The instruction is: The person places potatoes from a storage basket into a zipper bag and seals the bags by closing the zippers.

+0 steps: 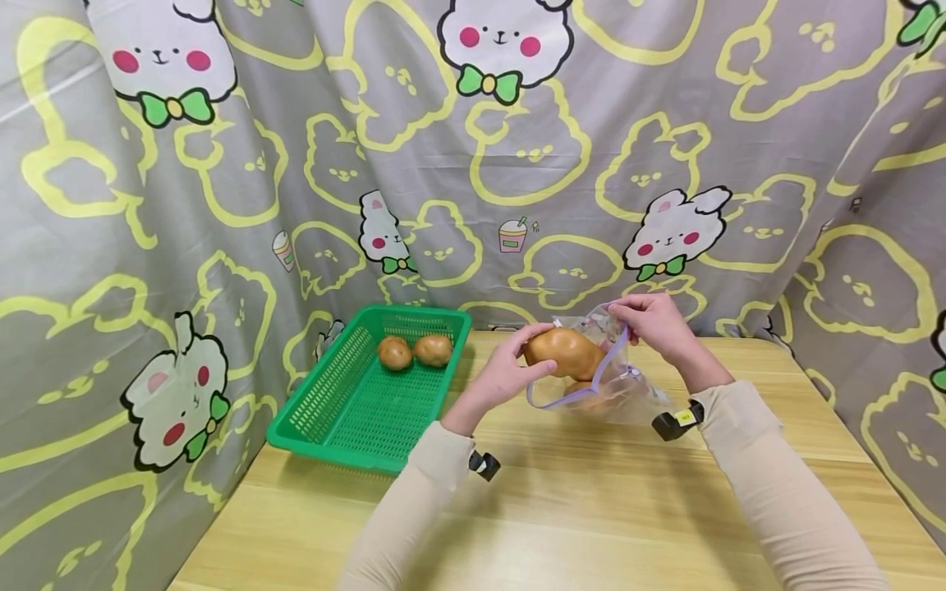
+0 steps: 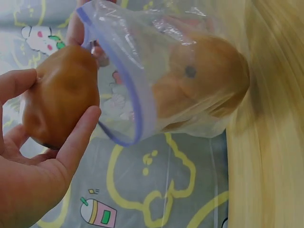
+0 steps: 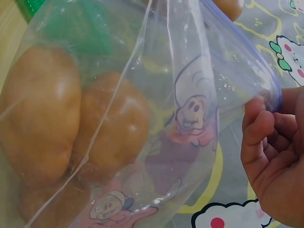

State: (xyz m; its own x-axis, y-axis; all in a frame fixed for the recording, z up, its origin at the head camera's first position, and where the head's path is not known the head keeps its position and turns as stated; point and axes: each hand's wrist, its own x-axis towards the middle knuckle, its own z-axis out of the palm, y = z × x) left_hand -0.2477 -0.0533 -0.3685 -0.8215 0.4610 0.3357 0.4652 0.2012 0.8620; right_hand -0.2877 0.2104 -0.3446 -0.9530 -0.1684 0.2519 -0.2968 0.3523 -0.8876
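Note:
My left hand (image 1: 508, 373) grips a smooth brown potato (image 1: 565, 351), thumb on one side and fingers on the other. In the left wrist view that potato (image 2: 64, 97) is right at the mouth of a clear plastic bag (image 2: 142, 52) with a purple zip edge. My right hand (image 1: 658, 324) pinches the rim of the bag at its far side, and the mouth stands apart. Through the printed plastic, the right wrist view shows more potatoes (image 3: 40, 114) lying together in the bag's lower part, on the table.
On the left of the wooden table (image 1: 562, 509) stands a green plastic basket (image 1: 355, 419). Two potatoes (image 1: 433, 350) lie at its far end. A grey patterned curtain (image 1: 473, 164) hangs behind the table and along both sides.

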